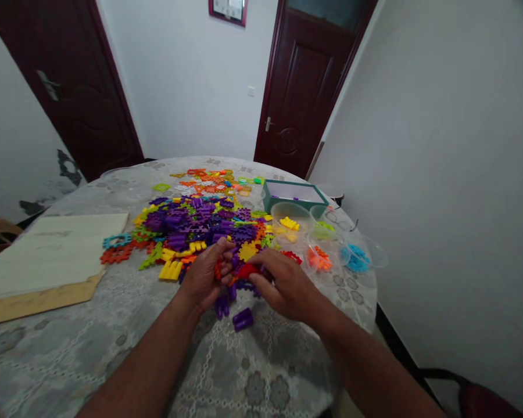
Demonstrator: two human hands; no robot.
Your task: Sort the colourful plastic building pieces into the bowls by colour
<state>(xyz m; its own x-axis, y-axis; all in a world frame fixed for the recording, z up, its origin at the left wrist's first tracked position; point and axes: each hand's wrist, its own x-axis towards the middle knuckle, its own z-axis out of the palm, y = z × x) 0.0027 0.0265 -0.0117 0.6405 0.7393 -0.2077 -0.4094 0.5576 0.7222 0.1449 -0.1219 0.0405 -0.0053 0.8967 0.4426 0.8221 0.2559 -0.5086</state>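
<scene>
Left hand: the left hand is raised just above the tablecloth, its fingers curled closed around an orange-red plastic piece, which is partly hidden.
Right hand: the right hand is close beside the left, its bent fingers closed over a red plastic piece; how firmly they grip it cannot be told.
Nearest pieces: two purple tube-shaped building pieces lie on the tablecloth just below the hands.
Main pile: a heap of interlocking plastic building pieces in purple, yellow, orange and green spreads just beyond the hands.
Round table: a lace-patterned tablecloth covers it.
Right of pile: a teal box stands at the far side. Near it are clear plastic bowls holding sorted pieces: yellow, green, orange and blue.
Beside the bowls: a pair of eyeglasses lies near the table's edge.
Left of pile: a pale sheet on brown cardboard lies flat on the table.
Room: two dark red wooden doors stand in white walls, with a framed picture hanging between them.
</scene>
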